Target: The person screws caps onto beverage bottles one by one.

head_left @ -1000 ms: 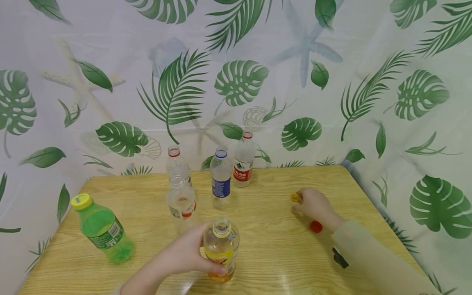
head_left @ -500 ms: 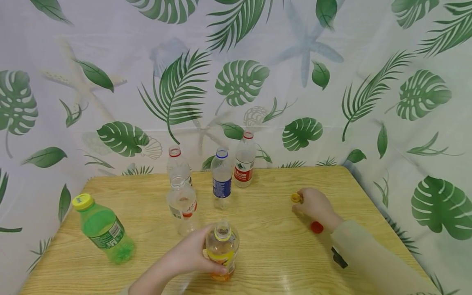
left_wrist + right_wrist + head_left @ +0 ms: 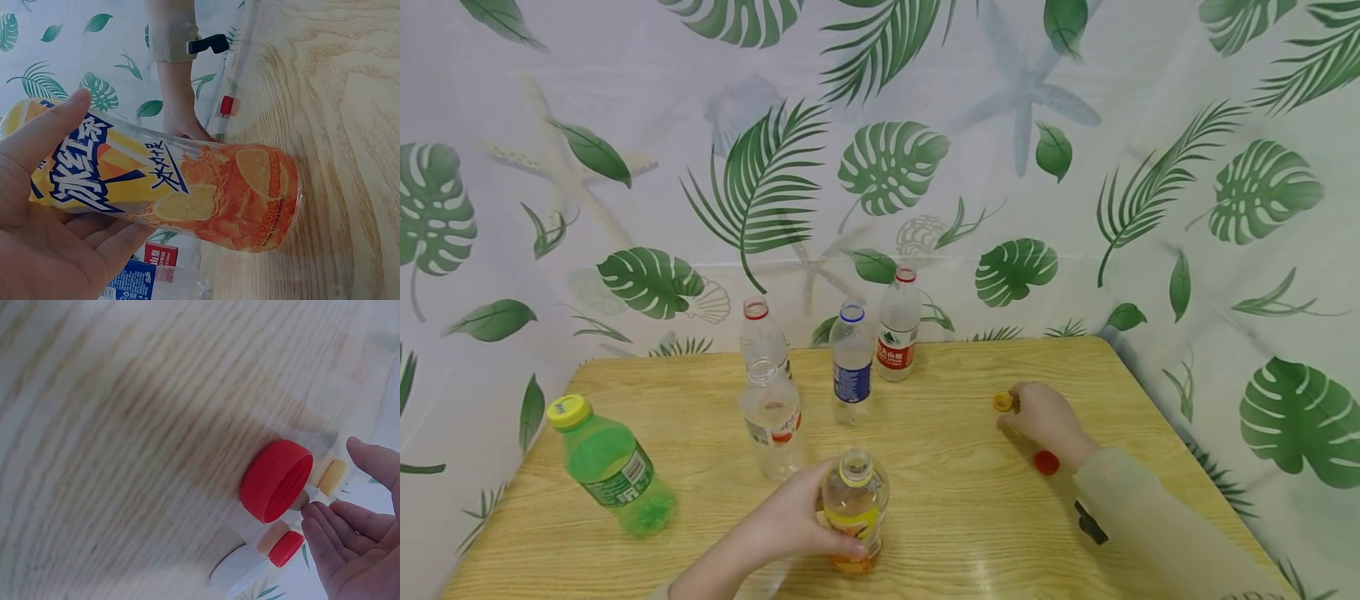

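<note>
In the head view my left hand (image 3: 808, 521) grips an uncapped iced tea bottle (image 3: 857, 521) at the table's front. Its yellow label (image 3: 81, 159) and orange lower part show in the left wrist view, fingers and thumb around the upper body. Farther right, my right hand (image 3: 1041, 417) is low over the table, fingertips right at a yellow bottle cap (image 3: 1002, 402). The right wrist view shows its thumb (image 3: 375, 462) apart from the fingers, with the yellow cap (image 3: 332, 477) beyond the gap. A red bottle cap (image 3: 1046, 462) lies under that wrist.
Uncapped clear bottles stand mid-table: one with a blue label (image 3: 852, 383), one with a red label (image 3: 895, 350), and two (image 3: 771, 417) (image 3: 756, 329) at left. A green bottle (image 3: 613, 475) with yellow cap is far left. Another red cap (image 3: 286, 549) and a white cap (image 3: 239, 572) lie nearby.
The iced tea bottle in my left hand has shifted very slightly to the right. My right hand stays beside the yellow cap.
</note>
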A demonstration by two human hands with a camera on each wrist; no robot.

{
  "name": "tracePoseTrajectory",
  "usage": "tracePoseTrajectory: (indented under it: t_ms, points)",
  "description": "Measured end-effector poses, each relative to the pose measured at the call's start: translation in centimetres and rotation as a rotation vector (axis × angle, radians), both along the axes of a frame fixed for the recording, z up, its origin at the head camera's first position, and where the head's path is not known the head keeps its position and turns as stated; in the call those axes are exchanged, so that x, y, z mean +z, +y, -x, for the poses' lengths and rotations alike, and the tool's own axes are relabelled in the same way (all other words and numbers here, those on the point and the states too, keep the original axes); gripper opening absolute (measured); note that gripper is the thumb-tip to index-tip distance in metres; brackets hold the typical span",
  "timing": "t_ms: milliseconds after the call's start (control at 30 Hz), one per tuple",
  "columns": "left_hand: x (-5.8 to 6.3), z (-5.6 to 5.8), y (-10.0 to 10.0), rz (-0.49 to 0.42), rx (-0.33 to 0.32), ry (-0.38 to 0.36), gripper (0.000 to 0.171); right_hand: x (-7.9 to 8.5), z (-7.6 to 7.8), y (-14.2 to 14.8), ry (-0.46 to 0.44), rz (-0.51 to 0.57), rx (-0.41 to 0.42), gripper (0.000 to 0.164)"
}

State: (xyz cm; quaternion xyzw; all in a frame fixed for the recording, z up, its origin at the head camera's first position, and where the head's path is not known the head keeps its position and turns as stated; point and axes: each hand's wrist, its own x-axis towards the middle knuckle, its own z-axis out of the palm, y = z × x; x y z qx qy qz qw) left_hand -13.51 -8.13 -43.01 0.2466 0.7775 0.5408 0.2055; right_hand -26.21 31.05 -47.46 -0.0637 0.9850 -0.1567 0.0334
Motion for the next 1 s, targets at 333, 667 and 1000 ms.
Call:
tracePoseTrajectory:
  t_ms: [333,667,1000]
  points:
    - [0.2,-0.1,0.1,0.037,0.017,0.029,0.077,-0.4,0.6,0.0,0.021,-0.007,-0.008,0.026]
    - [0.2,-0.2,0.1,0.006,0.000,0.004,0.075,-0.8,1.2,-0.1,0.045,-0.047,-0.009,0.027]
    - [-0.3,-0.2,0.0,-0.012,0.004,0.014,0.076,-0.9,1.6,-0.2,0.059,-0.068,0.002,0.036]
